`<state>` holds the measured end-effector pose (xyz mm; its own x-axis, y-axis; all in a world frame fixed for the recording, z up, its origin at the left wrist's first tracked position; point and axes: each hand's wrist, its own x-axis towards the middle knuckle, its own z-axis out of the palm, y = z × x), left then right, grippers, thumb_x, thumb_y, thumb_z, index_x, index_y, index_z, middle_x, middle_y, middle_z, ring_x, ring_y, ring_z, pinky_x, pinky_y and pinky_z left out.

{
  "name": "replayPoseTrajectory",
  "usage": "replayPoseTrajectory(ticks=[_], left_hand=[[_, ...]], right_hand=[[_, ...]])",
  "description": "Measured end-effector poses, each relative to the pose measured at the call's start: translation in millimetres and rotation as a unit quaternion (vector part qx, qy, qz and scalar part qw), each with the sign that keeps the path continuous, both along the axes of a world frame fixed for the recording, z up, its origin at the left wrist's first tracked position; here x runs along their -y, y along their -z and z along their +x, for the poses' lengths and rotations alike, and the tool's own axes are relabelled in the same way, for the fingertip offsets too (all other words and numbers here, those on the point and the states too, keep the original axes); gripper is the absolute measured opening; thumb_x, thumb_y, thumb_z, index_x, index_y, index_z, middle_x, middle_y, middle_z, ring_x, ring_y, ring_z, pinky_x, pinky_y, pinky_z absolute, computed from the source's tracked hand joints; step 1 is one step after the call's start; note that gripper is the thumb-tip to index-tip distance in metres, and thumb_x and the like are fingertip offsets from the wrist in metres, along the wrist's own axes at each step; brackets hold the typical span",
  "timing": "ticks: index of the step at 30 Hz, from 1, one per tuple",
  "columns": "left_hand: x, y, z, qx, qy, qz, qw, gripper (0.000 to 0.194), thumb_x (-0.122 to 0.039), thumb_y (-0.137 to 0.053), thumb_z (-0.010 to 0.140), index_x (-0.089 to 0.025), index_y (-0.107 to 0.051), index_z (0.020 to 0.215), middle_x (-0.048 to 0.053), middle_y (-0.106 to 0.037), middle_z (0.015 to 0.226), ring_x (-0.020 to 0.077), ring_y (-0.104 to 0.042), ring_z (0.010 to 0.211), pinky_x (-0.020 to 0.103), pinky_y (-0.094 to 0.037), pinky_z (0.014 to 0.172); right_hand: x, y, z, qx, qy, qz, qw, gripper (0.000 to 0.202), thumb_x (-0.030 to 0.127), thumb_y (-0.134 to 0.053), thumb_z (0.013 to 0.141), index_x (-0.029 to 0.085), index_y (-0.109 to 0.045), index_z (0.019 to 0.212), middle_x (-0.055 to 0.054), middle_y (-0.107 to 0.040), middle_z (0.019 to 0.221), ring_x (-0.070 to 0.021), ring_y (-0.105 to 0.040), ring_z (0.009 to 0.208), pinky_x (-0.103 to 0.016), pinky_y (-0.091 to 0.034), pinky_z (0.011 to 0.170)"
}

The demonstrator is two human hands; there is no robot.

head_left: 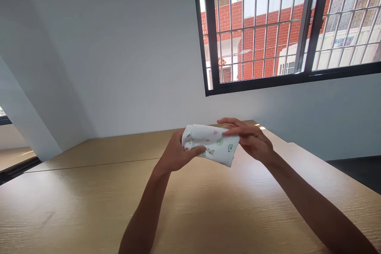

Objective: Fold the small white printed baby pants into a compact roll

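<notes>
A folded white cloth (218, 141) with small green, pink and yellow prints is held up above the wooden table. My left hand (178, 154) grips its left end, with the thumb across the front and the other fingers hidden behind it. At the cloth's right end is my right hand (253, 141), its fingers partly spread. One finger lies over the upper right part of the cloth, and another finger is raised behind it.
The light wood table (98, 206) spans the lower view, with a seam near its far edge. A grey-white wall (133, 55) rises behind it. A black-framed barred window (256, 86) is at the upper right.
</notes>
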<state>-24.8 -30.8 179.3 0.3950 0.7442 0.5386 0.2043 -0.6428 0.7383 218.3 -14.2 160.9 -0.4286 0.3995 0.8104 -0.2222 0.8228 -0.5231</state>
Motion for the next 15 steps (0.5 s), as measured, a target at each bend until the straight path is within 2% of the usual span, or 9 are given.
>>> replayPoseTrajectory(ticks=[2, 4, 6, 9, 13, 15], left_hand=[[1, 0.7, 3, 0.001, -0.033, 0.036, 0.999, 0.024, -0.022, -0.076, 0.07, -0.016, -0.066, 0.091, 0.0, -0.063, 0.074, 0.0134, -0.057, 0.063, 0.021, -0.046, 0.054], [0, 2.7, 8, 0.034, -0.036, 0.046, 0.998, 0.028, -0.022, -0.077, 0.07, -0.017, -0.066, 0.094, 0.0, -0.064, 0.076, 0.0135, -0.058, 0.065, 0.02, -0.047, 0.056], [-4, 6.5, 13, 0.115, -0.027, 0.027, 0.993, 0.033, -0.026, -0.077, 0.071, -0.017, -0.063, 0.1, 0.001, -0.064, 0.078, 0.014, -0.06, 0.067, 0.021, -0.049, 0.058], [-15, 15.0, 16, 0.227, 0.009, -0.027, 0.974, 0.043, -0.034, -0.076, 0.074, -0.019, -0.057, 0.11, 0.004, -0.066, 0.089, 0.017, -0.064, 0.077, 0.023, -0.051, 0.063], [-25, 21.6, 12, 0.178, 0.066, -0.145, 0.971, 0.059, -0.03, -0.084, 0.065, -0.018, -0.053, 0.114, 0.009, -0.066, 0.106, 0.0249, -0.065, 0.093, 0.032, -0.055, 0.074], [-25, 20.2, 11, 0.165, 0.058, -0.149, 0.973, 0.054, -0.029, -0.083, 0.065, -0.017, -0.054, 0.109, 0.009, -0.066, 0.104, 0.0245, -0.065, 0.091, 0.034, -0.054, 0.075]], right_hand=[[0, -0.8, 1, 0.01, 0.011, -0.035, 0.999, 0.04, 0.032, -0.059, 0.088, 0.031, -0.057, 0.128, -0.007, -0.054, 0.131, -0.0279, -0.056, 0.115, -0.04, -0.053, 0.082], [3, -0.3, -3, 0.055, 0.061, -0.061, 0.995, 0.057, 0.03, -0.071, 0.08, 0.029, -0.052, 0.134, -0.007, -0.061, 0.123, -0.0254, -0.06, 0.107, -0.039, -0.053, 0.087], [5, 1.4, -9, 0.087, 0.083, -0.101, 0.988, 0.049, 0.029, -0.075, 0.078, 0.024, -0.06, 0.124, -0.006, -0.067, 0.11, -0.0234, -0.065, 0.097, -0.037, -0.055, 0.084], [5, 4.4, -17, 0.037, 0.073, -0.16, 0.984, 0.03, 0.034, -0.072, 0.08, 0.019, -0.067, 0.105, -0.005, -0.071, 0.091, -0.0207, -0.068, 0.08, -0.031, -0.058, 0.065], [0, 6.7, -18, -0.026, 0.113, -0.161, 0.98, 0.028, 0.035, -0.076, 0.076, 0.016, -0.066, 0.094, -0.003, -0.068, 0.074, -0.0169, -0.064, 0.065, -0.027, -0.053, 0.054], [-2, 7.9, -19, -0.021, 0.131, -0.157, 0.979, 0.026, 0.036, -0.074, 0.077, 0.016, -0.064, 0.091, -0.002, -0.067, 0.071, -0.0169, -0.063, 0.063, -0.028, -0.053, 0.053]])
